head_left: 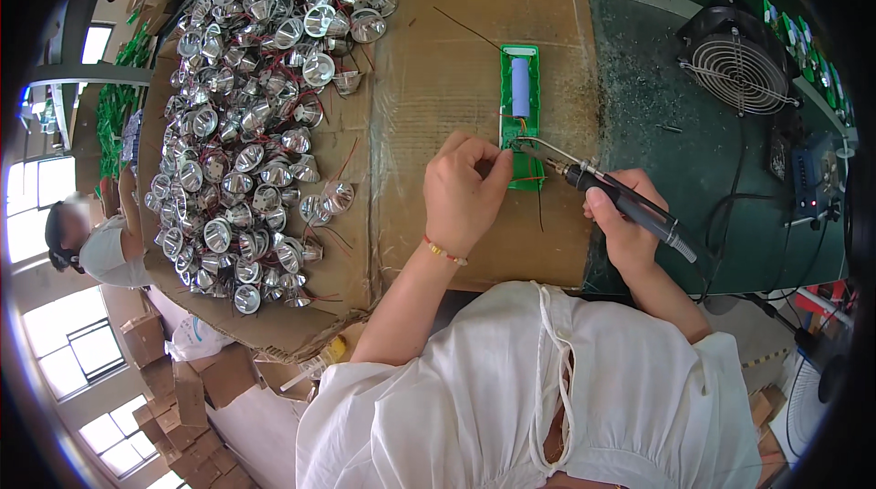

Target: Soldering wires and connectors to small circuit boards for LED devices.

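Green case (534, 110) right by your left hand (467, 183) looks light, stiff, so I'd grab its rim. Left looks pinched, can't tell on what; your right hand (628, 224) grips the soldering iron (646, 212).

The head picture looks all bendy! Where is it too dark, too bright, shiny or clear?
In the head view, the corners go black and straight edges bend near the rim; in the head view, the windows are washed-out white and the silver cups glint; in the head view, the green case and iron look fairly clear.
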Demonstrator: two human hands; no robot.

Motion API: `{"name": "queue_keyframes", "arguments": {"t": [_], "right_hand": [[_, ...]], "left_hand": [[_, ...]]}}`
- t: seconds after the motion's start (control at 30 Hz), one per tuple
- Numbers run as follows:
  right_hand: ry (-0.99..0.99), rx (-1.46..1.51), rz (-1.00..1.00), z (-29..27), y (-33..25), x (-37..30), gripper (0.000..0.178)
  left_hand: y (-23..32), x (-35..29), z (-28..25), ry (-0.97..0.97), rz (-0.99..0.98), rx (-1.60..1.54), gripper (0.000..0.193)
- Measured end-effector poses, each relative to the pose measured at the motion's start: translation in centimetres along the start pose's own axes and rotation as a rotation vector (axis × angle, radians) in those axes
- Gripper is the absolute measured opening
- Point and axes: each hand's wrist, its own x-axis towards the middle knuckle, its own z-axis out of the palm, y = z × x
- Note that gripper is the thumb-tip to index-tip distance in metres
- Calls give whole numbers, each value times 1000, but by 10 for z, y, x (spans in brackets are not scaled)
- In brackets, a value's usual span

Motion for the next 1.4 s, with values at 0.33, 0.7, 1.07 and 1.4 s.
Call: {"name": "queue_keyframes", "arguments": {"t": [0.33, 0.7, 1.07, 1.4], "right_hand": [[112, 380, 352, -1, -1, 5, 15], [124, 185, 135, -12, -2, -9, 16], [124, 166, 114, -20, -2, -16, 17], [136, 165, 121, -25, -3, -17, 17]], "left_hand": [[0, 1, 3, 32, -15, -79, 11], [-1, 1, 3, 30, -31, -70, 12], [0, 2, 3, 35, 6, -33, 14], [15, -11, -16, -59, 499, 303, 20]]}}
